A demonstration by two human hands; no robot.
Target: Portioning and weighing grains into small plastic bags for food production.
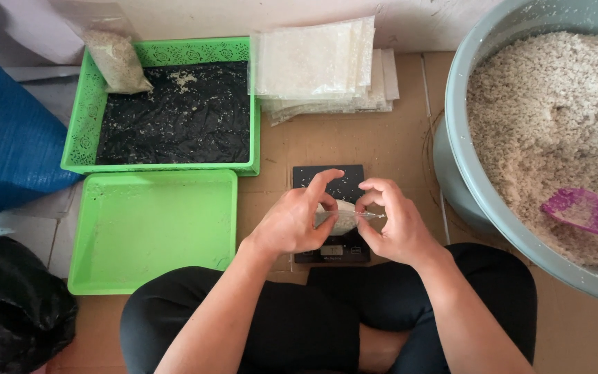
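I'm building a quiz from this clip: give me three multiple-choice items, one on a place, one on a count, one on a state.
1. Where is the small filled bag held?
A above the black scale
B inside the grey tub
C in the tray
2. How many green trays?
A one
B two
C three
3. How is the nearer green tray?
A heaped
B empty
C lined black

A: the left hand and right hand pinch it over the scale.
B: the nearer tray and the far tray.
B: bare green bottom.
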